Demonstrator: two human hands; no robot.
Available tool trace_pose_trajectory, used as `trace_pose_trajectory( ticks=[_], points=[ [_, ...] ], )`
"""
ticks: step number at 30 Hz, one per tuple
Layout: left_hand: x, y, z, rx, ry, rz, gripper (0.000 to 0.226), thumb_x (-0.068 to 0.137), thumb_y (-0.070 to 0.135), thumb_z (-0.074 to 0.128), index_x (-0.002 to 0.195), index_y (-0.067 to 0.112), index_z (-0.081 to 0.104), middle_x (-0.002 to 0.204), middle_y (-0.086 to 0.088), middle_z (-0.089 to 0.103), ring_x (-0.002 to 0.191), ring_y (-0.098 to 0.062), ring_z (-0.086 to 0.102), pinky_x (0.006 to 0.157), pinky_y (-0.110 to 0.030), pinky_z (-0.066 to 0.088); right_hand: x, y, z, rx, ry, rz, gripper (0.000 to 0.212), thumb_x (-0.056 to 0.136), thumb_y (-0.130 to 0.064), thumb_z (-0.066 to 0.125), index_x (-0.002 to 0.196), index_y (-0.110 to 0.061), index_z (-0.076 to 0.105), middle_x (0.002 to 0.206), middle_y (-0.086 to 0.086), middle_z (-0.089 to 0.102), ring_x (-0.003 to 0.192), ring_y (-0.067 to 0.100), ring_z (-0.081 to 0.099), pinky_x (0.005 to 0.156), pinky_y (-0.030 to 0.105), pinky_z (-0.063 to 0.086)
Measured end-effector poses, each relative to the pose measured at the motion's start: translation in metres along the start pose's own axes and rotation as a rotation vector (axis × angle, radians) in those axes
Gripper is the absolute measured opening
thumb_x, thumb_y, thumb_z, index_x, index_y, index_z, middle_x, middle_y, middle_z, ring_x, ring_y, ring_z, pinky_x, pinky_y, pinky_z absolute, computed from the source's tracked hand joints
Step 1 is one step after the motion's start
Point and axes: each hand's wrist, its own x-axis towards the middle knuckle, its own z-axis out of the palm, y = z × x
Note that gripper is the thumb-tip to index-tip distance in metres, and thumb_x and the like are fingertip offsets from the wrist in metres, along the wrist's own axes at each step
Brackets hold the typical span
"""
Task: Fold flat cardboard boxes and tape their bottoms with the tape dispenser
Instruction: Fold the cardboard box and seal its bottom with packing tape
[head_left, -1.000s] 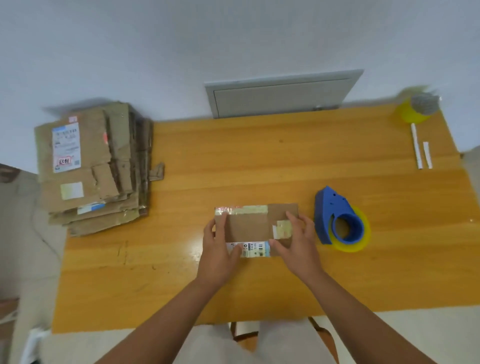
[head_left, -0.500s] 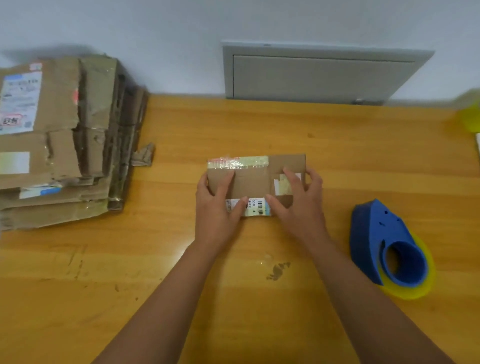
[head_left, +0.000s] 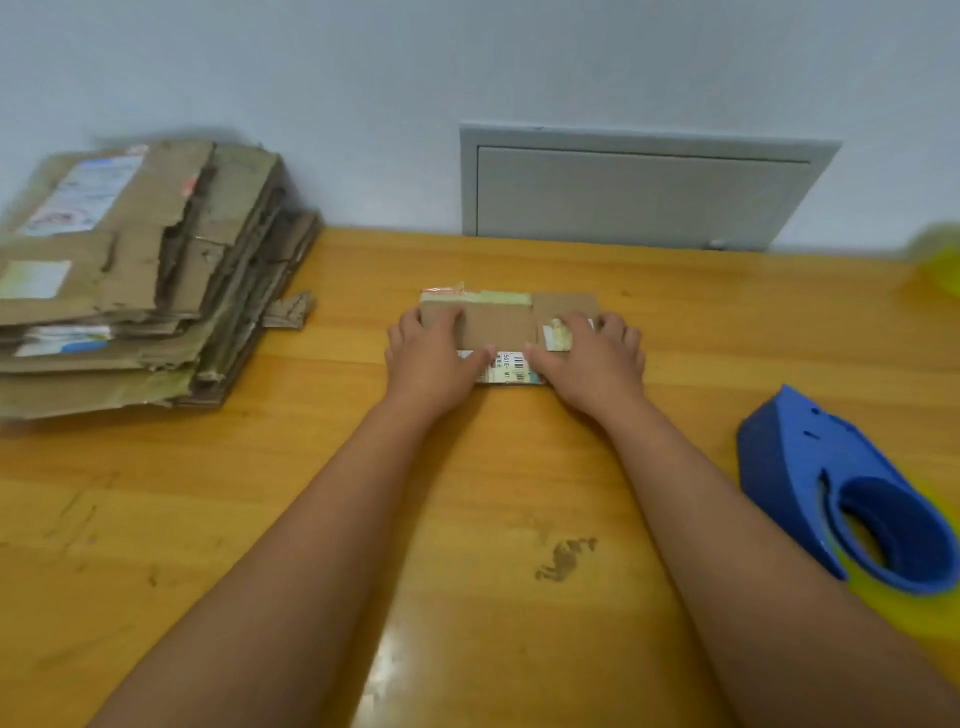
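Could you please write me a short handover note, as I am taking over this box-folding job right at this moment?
Left hand: rests on the left part of the small flat cardboard box, fingers over its top, thumb at its near edge.
Right hand: the same on the right part.
The box lies flat mid-table, not yet opened up.
Blue tape dispenser: on the table to the right, untouched.
Stack of flat cardboard boxes: at the table's left end.
Left to do: fold this box, tape its bottom, then work through the stack.
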Motion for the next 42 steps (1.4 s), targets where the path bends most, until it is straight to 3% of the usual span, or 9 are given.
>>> trace_pose_trajectory(
  ticks=[8, 13, 20, 25, 26, 29, 31, 37, 42],
  points=[
    [-0.084, 0.007, -0.016, -0.088, -0.01, 0.019, 0.07, 0.084, 0.047, 0.071, 0.143, 0.024, 0.04, 0.149, -0.01, 0.028, 0.136, -0.032, 0.029, 0.11, -0.04, 0.03, -0.084, 0.015, -0.022, 0.053, -0.039, -0.003, 0.074, 0.085, -0.067, 0.058, 0.147, -0.031, 0.04, 0.151, 0.012, 0.031, 0.137, 0.034, 0.026, 0.111, 0.045, 0.03],
    [-0.123, 0.008, -0.023, -0.23, 0.147, 0.116, 0.091, 0.082, 0.039, 0.077, 0.151, 0.025, 0.02, 0.153, -0.002, 0.019, 0.136, -0.026, 0.034, 0.107, -0.038, 0.037, -0.124, 0.016, -0.028, 0.283, 0.154, -0.084, 0.077, 0.081, -0.055, 0.071, 0.147, -0.029, 0.04, 0.151, 0.009, 0.03, 0.136, 0.032, 0.027, 0.109, 0.042, 0.032],
    [-0.144, 0.008, -0.04, -0.328, 0.387, 0.288, 0.112, 0.081, 0.029, 0.079, 0.154, 0.04, -0.004, 0.145, 0.018, 0.014, 0.125, -0.004, 0.033, 0.088, -0.026, 0.041, -0.139, 0.013, -0.021, 0.636, 0.2, -0.233, 0.107, 0.077, -0.036, 0.084, 0.156, -0.029, 0.012, 0.159, -0.004, 0.016, 0.145, 0.02, 0.021, 0.118, 0.043, 0.028],
    [-0.137, 0.011, -0.034, -0.293, 0.41, 0.336, 0.116, 0.08, 0.04, 0.08, 0.154, 0.037, -0.01, 0.143, 0.02, 0.017, 0.136, -0.012, 0.028, 0.107, -0.05, 0.038, -0.13, 0.009, -0.021, 0.785, 0.126, -0.341, 0.114, 0.078, -0.03, 0.084, 0.157, -0.033, 0.002, 0.16, -0.011, 0.015, 0.146, 0.012, 0.026, 0.116, 0.047, 0.036],
    [-0.135, 0.01, -0.03, -0.303, 0.403, 0.33, 0.115, 0.08, 0.04, 0.079, 0.155, 0.036, -0.008, 0.143, 0.018, 0.017, 0.136, -0.011, 0.028, 0.109, -0.046, 0.038, -0.128, 0.01, -0.02, 0.786, 0.115, -0.36, 0.113, 0.079, -0.028, 0.083, 0.158, -0.031, 0.002, 0.16, -0.011, 0.017, 0.145, 0.011, 0.027, 0.115, 0.047, 0.036],
    [-0.129, 0.003, -0.02, -0.36, 0.394, 0.342, 0.103, 0.08, 0.035, 0.08, 0.156, 0.026, 0.01, 0.136, 0.016, 0.019, 0.125, 0.002, 0.031, 0.099, -0.008, 0.032, -0.123, 0.017, -0.016, 0.751, 0.074, -0.404, 0.11, 0.083, -0.025, 0.08, 0.158, -0.032, 0.0, 0.161, -0.008, 0.021, 0.146, 0.011, 0.027, 0.116, 0.047, 0.036],
    [-0.127, -0.002, -0.015, -0.394, 0.4, 0.358, 0.092, 0.08, 0.033, 0.08, 0.151, 0.029, 0.021, 0.135, 0.014, 0.022, 0.12, -0.003, 0.038, 0.091, -0.001, 0.034, -0.12, 0.021, -0.015, 0.75, 0.054, -0.417, 0.108, 0.086, -0.024, 0.077, 0.156, -0.041, -0.003, 0.162, -0.007, 0.02, 0.147, 0.013, 0.026, 0.114, 0.047, 0.038],
    [-0.129, -0.002, -0.015, -0.459, 0.392, 0.323, 0.074, 0.082, 0.041, 0.077, 0.135, 0.052, 0.026, 0.129, 0.019, 0.03, 0.113, 0.01, 0.043, 0.083, -0.017, 0.047, -0.115, 0.026, -0.017, 0.792, 0.071, -0.444, 0.101, 0.091, -0.018, 0.071, 0.139, -0.07, -0.001, 0.16, -0.009, 0.026, 0.142, 0.008, 0.034, 0.108, 0.034, 0.047],
    [-0.132, 0.001, -0.013, -0.512, 0.34, 0.31, 0.086, 0.078, 0.052, 0.071, 0.143, 0.061, 0.015, 0.136, 0.04, 0.029, 0.133, -0.002, 0.038, 0.106, -0.034, 0.043, -0.115, 0.029, -0.016, 0.829, 0.053, -0.445, 0.092, 0.093, -0.025, 0.07, 0.137, -0.072, 0.005, 0.154, -0.02, 0.032, 0.13, -0.017, 0.035, 0.096, 0.01, 0.045]
  ],
)
